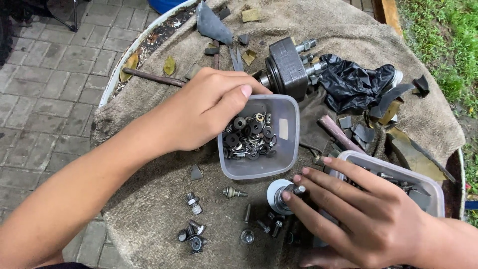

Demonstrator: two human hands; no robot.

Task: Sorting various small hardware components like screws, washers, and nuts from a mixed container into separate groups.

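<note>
— At the near edge of the worktop [149, 209], what sits under the right hand [368, 219]?

— A small round metal part with a pale disc base and a threaded stud [284, 193]. It stands on the burlap cloth, and the fingertips [294, 192] pinch its top, so the right hand is closed on it — probably steadying it upright, since it would roll if laid down.

— And the left hand [209, 112]?

— It reaches over the rim of the clear plastic tub [286, 149], fingers curled down into the washers, springs and nuts [249, 134] inside. Whether it has hold of one I cannot tell; the fingertips are hidden behind the hand.

— Why the tub there?

— My guess: it keeps the tiny pieces from scattering across the rough cloth, within reach of both hands. A second clear container [428, 184] sits just beside the right hand, partly under the wrist, also with metal bits.

— Anything loose?

— Yes — bolts and fittings [194, 234] lie on the cloth in front of the tub, near the stud part. Farther off, a heavy dark metal assembly with threaded studs [289, 67] rests touching the tub's far rim, with a crumpled black plastic bag [353, 82] beside it.
</note>
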